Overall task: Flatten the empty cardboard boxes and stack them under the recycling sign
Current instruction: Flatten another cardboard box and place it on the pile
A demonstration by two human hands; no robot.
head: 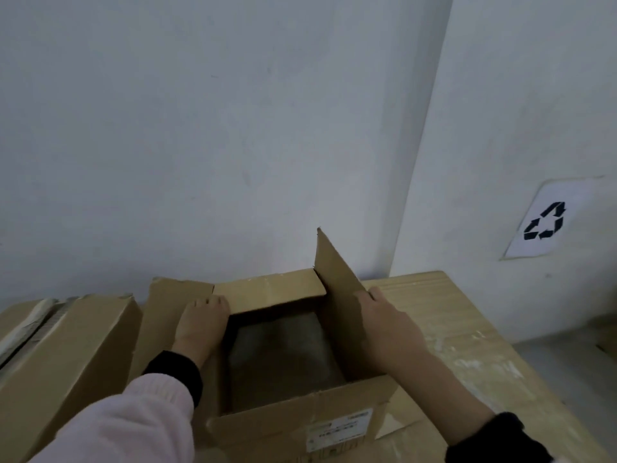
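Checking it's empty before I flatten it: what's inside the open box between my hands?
Inside the open box only a bare grey bottom and brown walls show, no loose items. The strip just behind the near wall is hidden.

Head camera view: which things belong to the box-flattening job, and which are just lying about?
Job: open box, left hand and right hand on its flaps, second box, flat cardboard, recycling sign.
Not part of it: wall, floor.

Pale pink sleeve [133, 422], black cuffs [177, 372]
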